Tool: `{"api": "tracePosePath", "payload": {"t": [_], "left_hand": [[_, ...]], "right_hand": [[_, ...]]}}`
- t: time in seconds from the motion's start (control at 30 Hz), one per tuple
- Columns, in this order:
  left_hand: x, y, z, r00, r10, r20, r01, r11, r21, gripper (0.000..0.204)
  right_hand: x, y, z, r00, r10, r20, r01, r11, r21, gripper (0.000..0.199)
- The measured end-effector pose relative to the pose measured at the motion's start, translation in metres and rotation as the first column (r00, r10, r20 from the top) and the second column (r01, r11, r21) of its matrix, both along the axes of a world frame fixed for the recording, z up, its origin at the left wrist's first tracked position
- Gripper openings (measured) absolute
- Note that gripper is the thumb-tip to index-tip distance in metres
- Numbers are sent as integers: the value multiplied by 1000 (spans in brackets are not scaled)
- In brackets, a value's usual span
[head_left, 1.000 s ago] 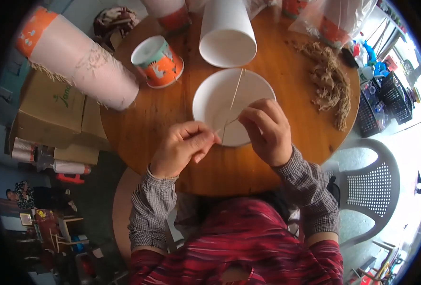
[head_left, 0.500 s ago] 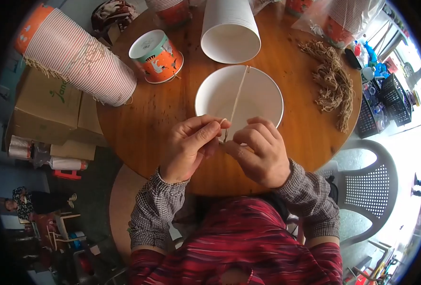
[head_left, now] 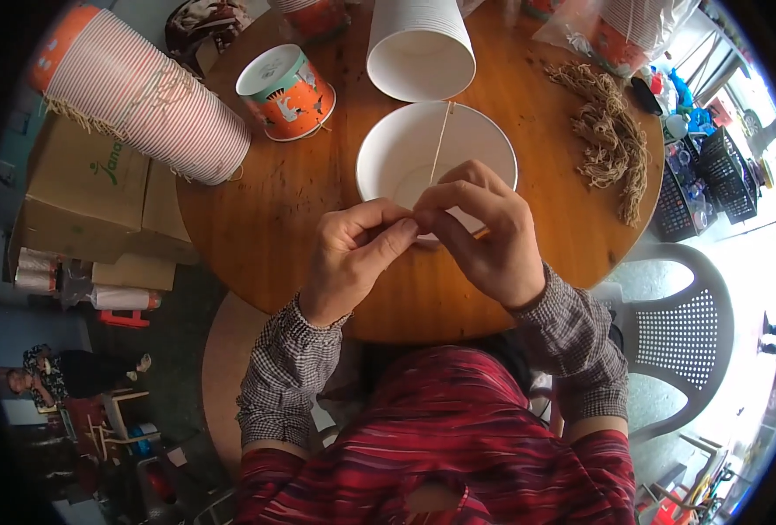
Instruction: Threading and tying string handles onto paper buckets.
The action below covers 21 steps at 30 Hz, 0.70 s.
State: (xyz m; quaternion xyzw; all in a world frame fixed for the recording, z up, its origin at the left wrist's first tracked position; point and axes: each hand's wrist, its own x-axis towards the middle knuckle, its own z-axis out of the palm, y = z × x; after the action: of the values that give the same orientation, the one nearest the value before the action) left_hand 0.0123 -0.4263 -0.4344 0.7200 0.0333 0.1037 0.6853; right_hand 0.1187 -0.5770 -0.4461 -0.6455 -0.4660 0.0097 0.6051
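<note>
Round wooden counter [head_left: 300, 227] carries a white paper bowl [head_left: 405, 153] just beyond both hands. Left hand [head_left: 353, 258] and right hand [head_left: 484, 232] meet at the bowl's near rim, fingertips closed in a pinch on a thin string [head_left: 440, 131] that runs across the bowl's mouth. Both wrists are bent inward, knuckles up. Risk: the string may slip from the pinch (it is fine), or a pull may tip the light bowl.
</note>
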Motion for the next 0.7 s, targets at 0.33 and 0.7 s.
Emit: {"api": "tracePosePath", "payload": {"t": [0.33, 0.7], "left_hand": [[0, -4, -15, 990, 122, 77, -113, 988, -108, 19], [1, -8, -19, 929, 282, 240, -343, 900, 268, 5]], "right_hand": [[1, -3, -4, 987, 8, 162, 2, 998, -61, 17], [1, 3, -17, 940, -155, 303, 165, 986, -8, 13]]}}
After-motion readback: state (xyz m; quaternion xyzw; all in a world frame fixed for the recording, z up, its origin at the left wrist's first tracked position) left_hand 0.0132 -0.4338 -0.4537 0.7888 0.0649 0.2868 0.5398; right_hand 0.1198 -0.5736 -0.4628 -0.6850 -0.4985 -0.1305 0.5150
